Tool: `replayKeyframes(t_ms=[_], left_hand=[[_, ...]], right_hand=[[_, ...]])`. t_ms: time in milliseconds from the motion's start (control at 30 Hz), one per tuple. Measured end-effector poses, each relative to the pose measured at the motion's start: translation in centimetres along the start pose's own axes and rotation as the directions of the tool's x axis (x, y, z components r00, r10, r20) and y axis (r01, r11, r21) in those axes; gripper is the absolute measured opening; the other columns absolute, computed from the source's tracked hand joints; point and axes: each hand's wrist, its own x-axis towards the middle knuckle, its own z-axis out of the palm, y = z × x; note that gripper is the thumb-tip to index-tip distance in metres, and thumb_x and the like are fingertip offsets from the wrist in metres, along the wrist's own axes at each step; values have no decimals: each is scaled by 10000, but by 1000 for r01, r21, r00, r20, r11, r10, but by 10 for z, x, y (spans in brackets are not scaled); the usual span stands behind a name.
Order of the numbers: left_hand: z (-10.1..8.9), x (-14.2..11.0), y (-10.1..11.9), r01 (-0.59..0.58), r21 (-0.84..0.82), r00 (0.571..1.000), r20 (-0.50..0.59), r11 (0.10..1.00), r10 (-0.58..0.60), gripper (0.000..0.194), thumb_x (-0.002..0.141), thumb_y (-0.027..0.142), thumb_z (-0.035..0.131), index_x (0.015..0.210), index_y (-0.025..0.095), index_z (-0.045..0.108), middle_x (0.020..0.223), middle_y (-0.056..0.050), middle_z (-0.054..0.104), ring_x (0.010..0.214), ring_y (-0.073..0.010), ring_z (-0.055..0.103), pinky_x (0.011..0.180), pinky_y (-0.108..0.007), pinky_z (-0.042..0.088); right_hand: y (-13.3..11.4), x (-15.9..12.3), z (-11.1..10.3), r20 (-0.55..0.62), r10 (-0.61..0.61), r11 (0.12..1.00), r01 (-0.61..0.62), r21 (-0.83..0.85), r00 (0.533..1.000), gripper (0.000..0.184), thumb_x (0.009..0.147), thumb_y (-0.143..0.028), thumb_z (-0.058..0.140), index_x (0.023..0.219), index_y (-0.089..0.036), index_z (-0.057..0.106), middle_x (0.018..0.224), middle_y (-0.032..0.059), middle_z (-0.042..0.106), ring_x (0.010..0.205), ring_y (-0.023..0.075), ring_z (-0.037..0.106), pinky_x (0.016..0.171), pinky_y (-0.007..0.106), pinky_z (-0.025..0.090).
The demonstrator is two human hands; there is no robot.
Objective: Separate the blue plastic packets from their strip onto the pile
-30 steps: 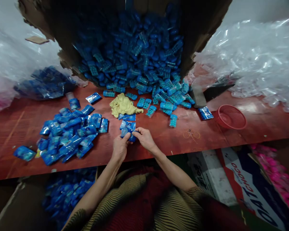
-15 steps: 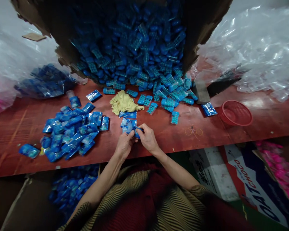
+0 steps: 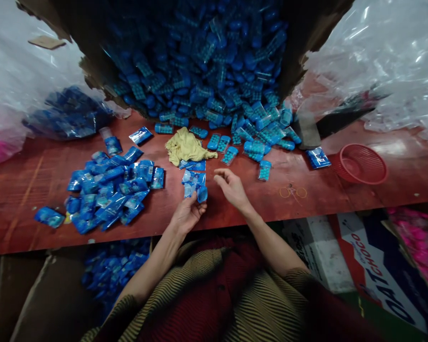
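Here the left hand (image 3: pixel 187 214), low in the middle of the frame, has its fingers clamped on a blue packet (image 3: pixel 201 194) at the near edge of the red desk (image 3: pixel 28 190). The right hand (image 3: pixel 231 187) hovers just right of it, fingers loosely apart and holding nothing. A few bagged packets (image 3: pixel 192 178) lie just above the held one, below a yellow cloth (image 3: pixel 187 147). A heap of wrapped blue packets (image 3: pixel 107 190) sits left of centre. A torn cardboard box (image 3: pixel 299 52) at the top spills loose blue items (image 3: pixel 214 71) onto the desk. A red basket (image 3: pixel 362 164) rests at right, near clear plastic bags (image 3: pixel 378 61).
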Motion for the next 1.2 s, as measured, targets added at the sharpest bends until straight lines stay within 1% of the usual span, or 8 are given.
replayKeyframes(t_ms=[167,300,433,533,700,1000,1067,1200], left_hand=[[3,-5,1,74,-59,997,-29,996,-76,159,855,179,545,701,145,560,549,-24,599,435,-94,521,382,-174,385],[3,-7,0,50,-88,998,-31,995,-53,145,841,177,564,699,152,548,553,-3,567,421,-90,492,364,-175,364],[-1,-6,-1,72,-111,996,-49,991,-78,221,860,185,535,643,144,527,510,-3,513,421,-79,469,371,-160,364],[-3,-4,-3,67,-116,995,-69,991,-75,234,875,190,513,648,141,532,502,-7,515,421,-79,475,382,-159,377],[0,-4,-7,-20,-82,997,-80,996,14,211,850,236,569,662,144,544,493,-1,541,415,-82,502,396,-164,388],[-7,-11,-10,-198,119,976,119,973,184,375,567,401,814,676,103,615,539,-20,610,476,-102,556,435,-186,421],[-10,-10,-9,-180,88,974,154,980,165,357,585,390,808,702,109,622,578,-19,626,489,-99,561,439,-187,430],[-11,-8,-9,-127,-4,988,90,992,127,256,669,327,763,736,140,602,584,0,621,467,-95,548,406,-181,411]], right_hand=[[-7,49,-12,-137,-108,725,-17,-689,985,342,882,-334,516,1149,-124,550,1115,150,534,982,257,528,808,387,433],[-6,60,-10,-70,-76,579,-14,-815,995,297,886,-248,515,1141,-100,541,1161,175,468,988,265,504,757,370,441],[2,37,-17,38,-83,598,81,-797,996,240,869,-158,467,1077,-178,585,1111,113,502,950,235,514,739,341,458],[-3,14,-24,81,-98,712,126,-691,992,221,854,-204,501,1048,-188,607,1044,96,533,946,232,523,800,366,461],[-17,-16,-7,250,-6,993,36,-113,968,433,762,-216,574,1189,-201,504,1001,40,558,803,139,560,742,297,486],[-4,-38,26,147,20,997,-31,72,989,476,785,-86,384,1238,-207,464,728,-27,540,598,101,502,622,241,463],[-10,-41,18,239,-7,997,-13,82,971,443,830,-119,380,1253,-219,467,723,-26,555,580,99,512,605,239,467],[-24,-19,-13,548,-97,986,157,-64,831,313,845,-239,528,1155,-226,573,879,9,637,769,139,597,746,292,488]])
